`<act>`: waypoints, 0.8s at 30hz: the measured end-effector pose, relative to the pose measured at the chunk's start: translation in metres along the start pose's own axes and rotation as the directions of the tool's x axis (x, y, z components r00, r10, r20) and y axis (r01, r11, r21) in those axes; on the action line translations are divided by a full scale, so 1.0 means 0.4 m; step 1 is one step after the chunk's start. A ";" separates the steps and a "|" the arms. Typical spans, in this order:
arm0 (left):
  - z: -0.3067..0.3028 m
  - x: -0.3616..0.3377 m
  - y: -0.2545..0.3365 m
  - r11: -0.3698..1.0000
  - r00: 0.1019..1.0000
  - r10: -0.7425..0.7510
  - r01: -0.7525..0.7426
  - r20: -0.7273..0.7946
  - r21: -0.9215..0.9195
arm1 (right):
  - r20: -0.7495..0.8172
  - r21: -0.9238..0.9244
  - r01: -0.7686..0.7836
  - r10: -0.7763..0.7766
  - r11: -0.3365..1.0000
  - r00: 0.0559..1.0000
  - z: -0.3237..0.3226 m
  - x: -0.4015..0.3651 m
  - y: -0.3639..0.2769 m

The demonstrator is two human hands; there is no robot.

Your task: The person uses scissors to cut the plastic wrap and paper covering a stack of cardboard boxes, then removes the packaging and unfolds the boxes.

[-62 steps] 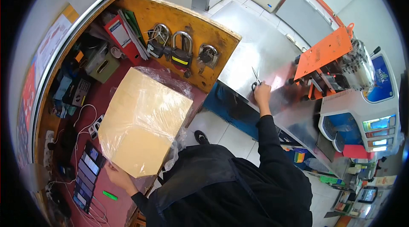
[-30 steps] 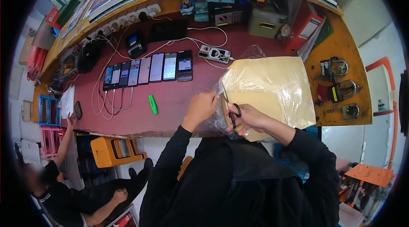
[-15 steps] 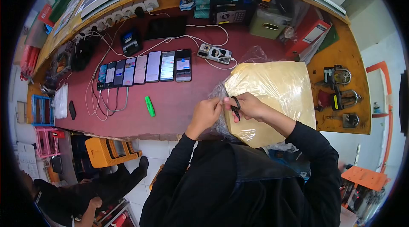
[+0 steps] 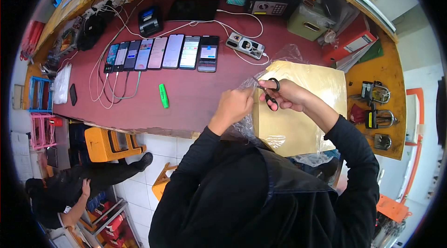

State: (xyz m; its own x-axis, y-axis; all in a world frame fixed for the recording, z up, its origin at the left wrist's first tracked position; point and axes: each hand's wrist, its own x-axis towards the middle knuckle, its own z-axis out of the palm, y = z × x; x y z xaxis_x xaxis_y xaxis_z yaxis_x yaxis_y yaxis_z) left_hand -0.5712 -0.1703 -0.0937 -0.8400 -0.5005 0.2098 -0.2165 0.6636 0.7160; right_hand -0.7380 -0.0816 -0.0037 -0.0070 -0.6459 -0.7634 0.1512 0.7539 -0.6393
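Note:
My right hand grips a pair of black-handled scissors, fingers in the loops, blades pointing up and left and spread a little. Beside it on the left, my left hand is closed on clear plastic wrap at the left edge of a stack of tan envelopes. The scissor tips are close to the plastic by my left fingers. Whether the blades touch it I cannot make out. Part of the envelopes is still covered by shiny plastic.
Several phones lie in a row on the red table, some on cables. A green highlighter is nearer. Behind are a power bank, a tablet and a green box. A seated person is at lower left.
The scissors have turned and spread apart, with the blades now by the plastic near my left hand. My view has shifted, and the seated person's arm has moved.

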 end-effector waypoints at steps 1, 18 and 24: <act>0.005 -0.005 -0.004 1.000 1.000 0.010 -0.009 -0.017 0.018 | -0.003 -0.004 -0.012 0.012 1.000 1.000 -0.002 0.000 -0.006; 0.023 0.016 -0.041 0.988 0.987 -0.157 0.157 0.045 -0.006 | 0.145 -0.571 -0.413 0.582 0.710 0.800 -0.037 0.186 -0.260; 0.064 0.003 -0.052 0.974 0.983 -0.120 0.090 -0.140 -0.208 | 0.150 -0.426 -0.305 0.399 0.852 0.905 -0.066 0.148 -0.187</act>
State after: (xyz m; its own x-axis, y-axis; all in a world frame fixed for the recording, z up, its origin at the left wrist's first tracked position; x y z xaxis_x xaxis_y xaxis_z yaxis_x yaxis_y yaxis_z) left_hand -0.5805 -0.1704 -0.1255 -0.7300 -0.6493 0.2130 -0.1827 0.4858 0.8548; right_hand -0.7759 -0.1733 -0.0035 0.2023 -0.3014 -0.9318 -0.2904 0.8902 -0.3510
